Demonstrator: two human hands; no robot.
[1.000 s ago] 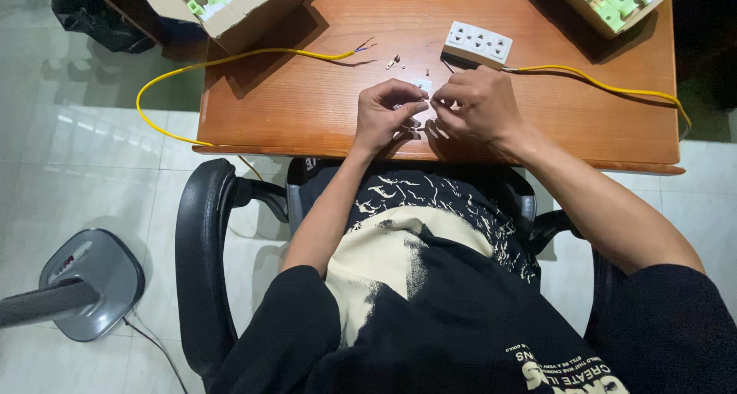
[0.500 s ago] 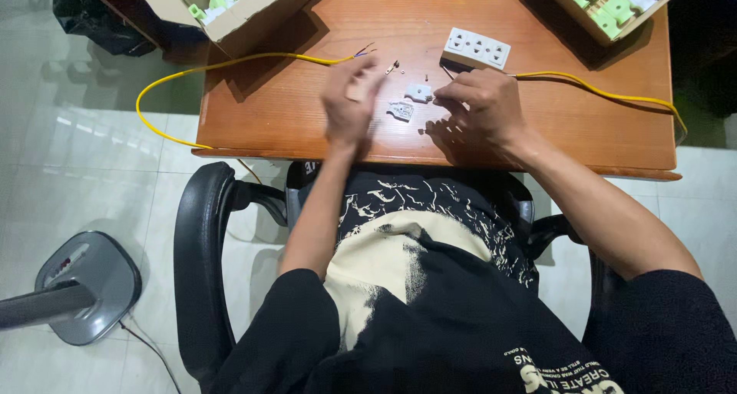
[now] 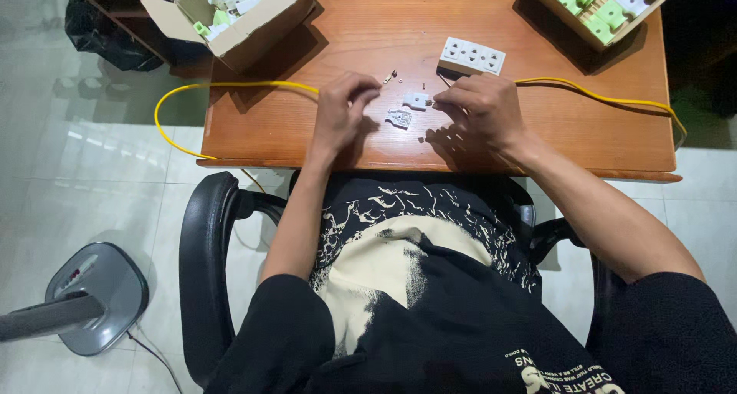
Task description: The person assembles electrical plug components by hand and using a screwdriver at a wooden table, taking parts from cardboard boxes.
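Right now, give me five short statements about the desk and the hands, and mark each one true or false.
1. A white multi-socket outlet strip lies on the wooden desk beyond the right hand. True.
2. The yellow cable is coiled inside a cardboard box. False: it runs across the desk and loops off its left edge.
3. Two small white plug parts lie on the desk between the hands. True.
4. The left hand is resting on the chair armrest. False: it is over the desk, by the cable.
5. The box at the far right holds only yellow pieces. False: its pieces are light green and white.
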